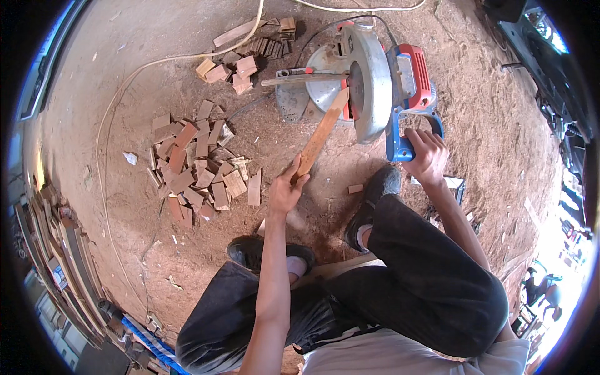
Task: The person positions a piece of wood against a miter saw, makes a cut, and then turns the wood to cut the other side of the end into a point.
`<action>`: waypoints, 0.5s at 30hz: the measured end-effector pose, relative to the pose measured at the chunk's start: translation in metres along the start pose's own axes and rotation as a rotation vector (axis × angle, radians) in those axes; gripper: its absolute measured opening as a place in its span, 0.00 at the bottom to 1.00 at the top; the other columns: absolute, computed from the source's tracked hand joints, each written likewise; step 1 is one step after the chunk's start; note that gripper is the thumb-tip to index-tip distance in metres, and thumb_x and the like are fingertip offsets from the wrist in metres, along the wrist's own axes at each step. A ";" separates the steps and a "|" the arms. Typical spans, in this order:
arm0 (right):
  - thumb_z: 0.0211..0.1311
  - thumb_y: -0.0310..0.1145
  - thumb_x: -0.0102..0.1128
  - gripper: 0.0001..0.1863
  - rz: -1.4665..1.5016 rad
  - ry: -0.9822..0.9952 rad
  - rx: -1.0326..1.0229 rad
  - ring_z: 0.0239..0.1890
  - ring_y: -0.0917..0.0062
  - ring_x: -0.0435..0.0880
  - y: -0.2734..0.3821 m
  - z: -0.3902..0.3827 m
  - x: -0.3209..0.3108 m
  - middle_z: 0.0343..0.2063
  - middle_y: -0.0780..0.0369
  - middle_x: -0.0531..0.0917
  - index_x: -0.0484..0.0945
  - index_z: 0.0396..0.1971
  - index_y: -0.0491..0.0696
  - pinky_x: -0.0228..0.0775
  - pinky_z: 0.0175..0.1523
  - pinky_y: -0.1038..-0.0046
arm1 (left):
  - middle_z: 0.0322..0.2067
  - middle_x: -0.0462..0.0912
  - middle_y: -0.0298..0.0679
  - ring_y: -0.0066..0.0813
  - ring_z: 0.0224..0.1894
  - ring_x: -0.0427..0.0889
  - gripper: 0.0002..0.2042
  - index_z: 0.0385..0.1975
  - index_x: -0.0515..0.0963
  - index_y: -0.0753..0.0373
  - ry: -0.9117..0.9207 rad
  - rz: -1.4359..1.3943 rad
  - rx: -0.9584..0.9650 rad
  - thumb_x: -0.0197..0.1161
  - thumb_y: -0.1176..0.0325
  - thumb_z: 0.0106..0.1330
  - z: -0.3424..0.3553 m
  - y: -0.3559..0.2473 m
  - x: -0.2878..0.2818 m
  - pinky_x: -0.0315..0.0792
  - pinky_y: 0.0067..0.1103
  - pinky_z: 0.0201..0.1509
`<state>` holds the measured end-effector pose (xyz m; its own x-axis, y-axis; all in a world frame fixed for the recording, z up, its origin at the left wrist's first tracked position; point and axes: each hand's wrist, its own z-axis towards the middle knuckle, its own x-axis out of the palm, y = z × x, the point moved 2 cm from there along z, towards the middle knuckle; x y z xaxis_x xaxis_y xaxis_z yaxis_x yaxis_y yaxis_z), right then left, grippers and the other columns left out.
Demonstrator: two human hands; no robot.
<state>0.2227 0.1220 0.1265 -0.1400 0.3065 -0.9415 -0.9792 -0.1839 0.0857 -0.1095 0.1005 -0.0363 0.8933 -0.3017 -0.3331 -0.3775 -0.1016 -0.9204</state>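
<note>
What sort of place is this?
Probably a woodworking area: it has a grey, red and blue power saw, a loose heap of small rectangular reddish-brown wooden blocks, and brown sawdust-like litter scattered around.

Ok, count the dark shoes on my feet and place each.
2: the left shoe lies below your left hand, partly hidden by your forearm; the right shoe lies below the miter saw handle, which your right hand grips.

In left hand (pixel 286 190): long brown wooden strip (pixel 320 137), matt. In right hand (pixel 427 153): blue looped plastic handle (pixel 394 139), smooth. Beyond, between hands: rounded grey metal guard (pixel 376 87), dull.
</note>
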 end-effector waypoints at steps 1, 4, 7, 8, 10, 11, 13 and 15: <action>0.49 0.32 0.68 0.10 0.016 0.040 0.023 0.29 0.68 0.85 -0.001 -0.002 0.001 0.26 0.62 0.84 0.81 0.33 0.48 0.73 0.35 0.67 | 0.58 0.81 0.52 0.43 0.58 0.84 0.30 0.69 0.70 0.57 -0.001 -0.002 0.001 0.70 0.69 0.65 0.000 0.002 0.000 0.79 0.29 0.55; 0.48 0.32 0.69 0.10 0.026 0.035 0.019 0.29 0.68 0.85 0.000 -0.001 0.001 0.26 0.62 0.84 0.81 0.33 0.48 0.73 0.35 0.67 | 0.58 0.81 0.52 0.43 0.58 0.84 0.30 0.69 0.70 0.57 -0.001 -0.010 0.001 0.70 0.69 0.65 -0.001 0.006 0.000 0.79 0.29 0.56; 0.49 0.32 0.69 0.10 0.031 0.035 0.021 0.29 0.68 0.85 0.000 -0.002 0.001 0.26 0.62 0.84 0.81 0.33 0.48 0.72 0.35 0.67 | 0.58 0.81 0.51 0.43 0.58 0.83 0.30 0.69 0.70 0.57 0.005 -0.025 -0.011 0.70 0.69 0.65 0.000 0.007 0.002 0.78 0.29 0.56; 0.49 0.32 0.69 0.10 0.032 0.035 0.022 0.29 0.68 0.85 0.000 -0.002 0.001 0.26 0.62 0.84 0.81 0.33 0.48 0.72 0.35 0.67 | 0.58 0.81 0.51 0.43 0.58 0.83 0.30 0.69 0.70 0.57 0.007 -0.031 -0.021 0.70 0.69 0.65 0.000 0.008 0.002 0.78 0.29 0.56; 0.49 0.33 0.69 0.11 0.023 0.037 0.016 0.28 0.68 0.84 0.000 -0.003 0.002 0.25 0.62 0.84 0.81 0.33 0.48 0.72 0.34 0.67 | 0.58 0.81 0.51 0.43 0.58 0.84 0.30 0.69 0.70 0.57 0.011 -0.038 -0.026 0.70 0.69 0.65 0.000 0.009 0.002 0.78 0.29 0.56; 0.49 0.33 0.69 0.11 0.023 0.037 0.017 0.28 0.68 0.84 0.000 -0.003 0.002 0.25 0.62 0.84 0.81 0.33 0.48 0.72 0.34 0.67 | 0.58 0.81 0.51 0.43 0.58 0.84 0.31 0.69 0.70 0.57 0.015 -0.045 -0.030 0.71 0.69 0.65 0.000 0.009 0.002 0.78 0.29 0.56; 0.49 0.32 0.68 0.10 0.023 0.035 0.016 0.28 0.68 0.84 0.000 -0.003 0.004 0.25 0.62 0.83 0.81 0.33 0.48 0.72 0.34 0.67 | 0.58 0.81 0.52 0.43 0.57 0.84 0.31 0.69 0.70 0.57 0.007 -0.038 -0.013 0.70 0.69 0.65 0.000 0.009 0.002 0.78 0.29 0.56; 0.50 0.32 0.68 0.10 0.018 0.037 0.014 0.28 0.68 0.84 0.001 -0.003 0.004 0.24 0.62 0.83 0.81 0.33 0.48 0.72 0.34 0.67 | 0.57 0.81 0.52 0.44 0.57 0.84 0.31 0.69 0.70 0.57 -0.003 -0.030 0.004 0.70 0.69 0.65 0.000 0.009 0.001 0.79 0.29 0.55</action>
<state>0.2216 0.1197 0.1220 -0.1524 0.2688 -0.9511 -0.9785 -0.1762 0.1070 -0.1119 0.0989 -0.0445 0.9047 -0.2960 -0.3064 -0.3501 -0.1069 -0.9306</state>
